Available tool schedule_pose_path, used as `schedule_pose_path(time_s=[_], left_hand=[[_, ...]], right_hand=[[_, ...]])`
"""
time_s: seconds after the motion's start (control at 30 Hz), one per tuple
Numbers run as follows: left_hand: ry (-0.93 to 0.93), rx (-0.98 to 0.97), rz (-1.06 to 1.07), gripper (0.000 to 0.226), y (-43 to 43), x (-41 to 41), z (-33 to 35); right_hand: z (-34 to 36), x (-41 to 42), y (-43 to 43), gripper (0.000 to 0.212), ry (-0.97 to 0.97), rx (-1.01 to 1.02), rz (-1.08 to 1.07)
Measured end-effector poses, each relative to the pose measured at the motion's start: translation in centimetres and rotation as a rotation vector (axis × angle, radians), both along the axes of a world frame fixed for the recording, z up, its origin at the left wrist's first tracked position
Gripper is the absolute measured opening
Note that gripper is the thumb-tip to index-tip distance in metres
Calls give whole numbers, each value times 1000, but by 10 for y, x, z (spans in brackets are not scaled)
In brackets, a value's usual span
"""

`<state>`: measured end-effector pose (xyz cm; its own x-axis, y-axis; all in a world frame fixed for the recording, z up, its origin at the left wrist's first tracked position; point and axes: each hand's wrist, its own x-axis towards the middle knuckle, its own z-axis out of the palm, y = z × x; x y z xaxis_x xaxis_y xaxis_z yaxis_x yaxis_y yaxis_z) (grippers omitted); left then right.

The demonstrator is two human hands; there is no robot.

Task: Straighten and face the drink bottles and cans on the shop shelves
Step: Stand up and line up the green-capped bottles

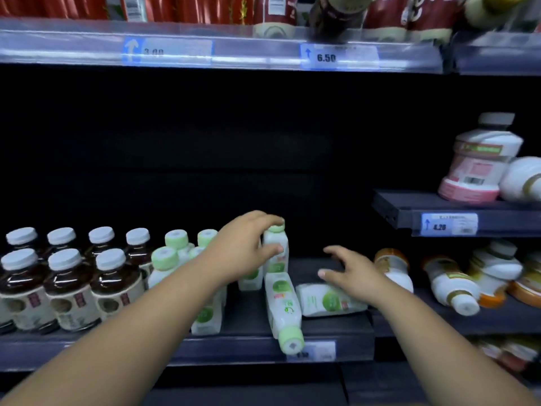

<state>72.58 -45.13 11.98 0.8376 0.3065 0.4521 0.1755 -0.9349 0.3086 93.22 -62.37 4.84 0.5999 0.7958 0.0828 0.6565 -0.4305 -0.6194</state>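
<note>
My left hand (243,244) grips an upright white bottle with a green cap (276,253) near its top, on the dark middle shelf (248,323). In front of it a second green-capped bottle (282,309) lies on its side, cap over the shelf's front edge. A third one (325,300) lies flat to the right. My right hand (351,273) hovers just above that third bottle with fingers spread, holding nothing. More green-capped bottles (175,253) stand upright to the left.
Dark tea bottles with white caps (67,282) stand in rows at far left. Toppled white and orange bottles (450,285) lie on the right shelf. A pink-based bottle (480,159) stands on a higher right shelf. Price tags (339,55) line the upper shelf edge.
</note>
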Motion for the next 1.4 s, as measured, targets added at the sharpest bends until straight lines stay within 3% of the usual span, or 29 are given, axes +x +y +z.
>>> schedule_pose_path(time_s=[0.17,0.33,0.53,0.77,1.03,1.23,1.33,1.4], left_hand=[[-124,-234,44,41,-54,-20,-71],[-126,-441,199,55,-94,-28,-124],[-177,-721,367,57,-110,-24,-145],[-294,-1005,413,61,-121,-13,-146],[-345,-935,443,41,-118,-16,-142],[-243,-513,358,31,-100,-37,-114],[-213,-313,291,30,-86,-42,-80],[-194,-288,242,34,-75,-40,-60]], right_hand=[[-35,-5,-43,71,-165,-144,-24],[-48,-10,-57,75,-314,-118,-44],[-72,-24,-65,77,-88,27,-146],[-87,-46,-71,60,243,453,-363],[-87,-65,-72,45,457,798,-450],[-60,-67,-69,48,530,978,-434],[-33,-58,-64,43,479,959,-342],[-16,-52,-59,41,449,895,-258]])
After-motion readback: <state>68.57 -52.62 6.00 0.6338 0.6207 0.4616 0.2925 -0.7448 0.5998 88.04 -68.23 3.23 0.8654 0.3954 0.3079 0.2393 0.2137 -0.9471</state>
